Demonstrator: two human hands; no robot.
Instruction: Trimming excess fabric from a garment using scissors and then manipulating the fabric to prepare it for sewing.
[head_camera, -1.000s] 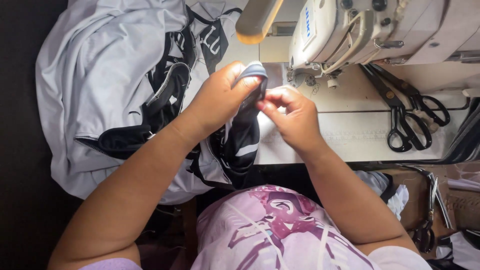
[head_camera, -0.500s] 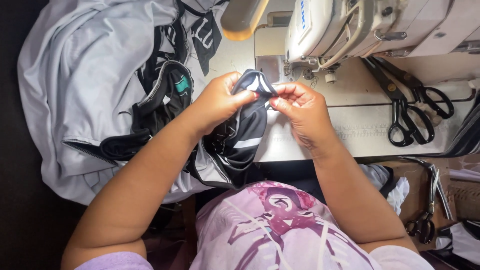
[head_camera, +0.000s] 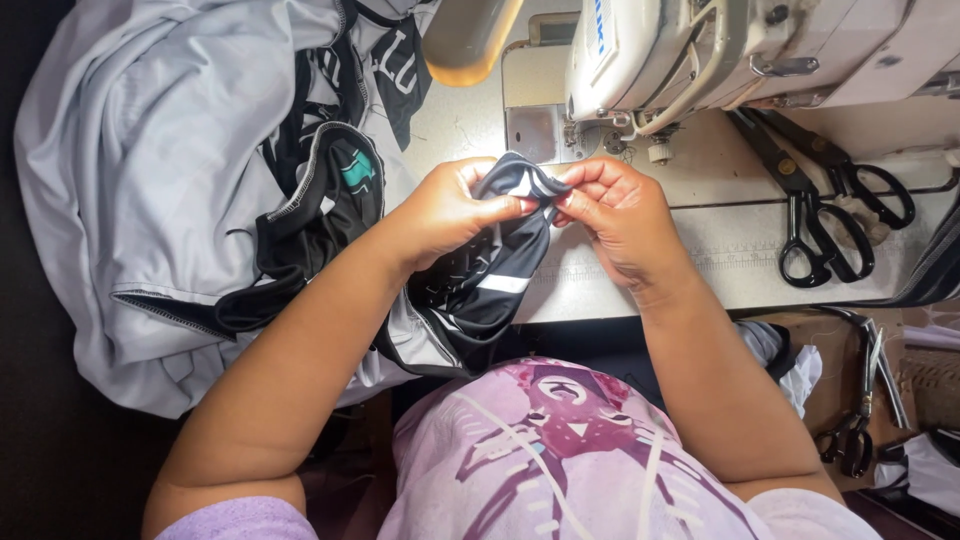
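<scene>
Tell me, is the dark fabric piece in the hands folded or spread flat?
Folded. The left hand and right hand pinch the dark fabric piece doubled over at its top edge; the rest hangs bunched below.

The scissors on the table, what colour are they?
The scissors are black all over, blades and handles, clearest in the head view.

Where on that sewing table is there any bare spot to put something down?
A bare strip of table lies between the right hand and the scissors. A smaller patch sits left of the sewing machine. The left side is crowded with grey fabric.
</scene>
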